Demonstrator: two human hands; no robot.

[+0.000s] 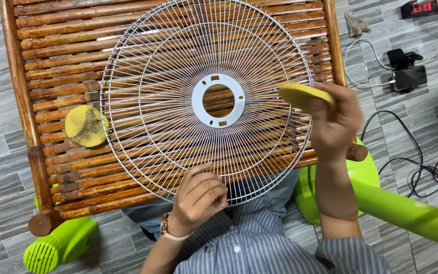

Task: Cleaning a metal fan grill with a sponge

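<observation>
The left hand, nearest the camera above the striped shirt, is gripping the near rim of the white wire fan guard, probably pinning it flat so it cannot slide. The guard is lying on a wooden slatted bench. The right hand is closing around a yellow sanding disc, pressing it against the guard's right edge. A second worn disc is resting on the slats just left of the guard, within reach.
</observation>
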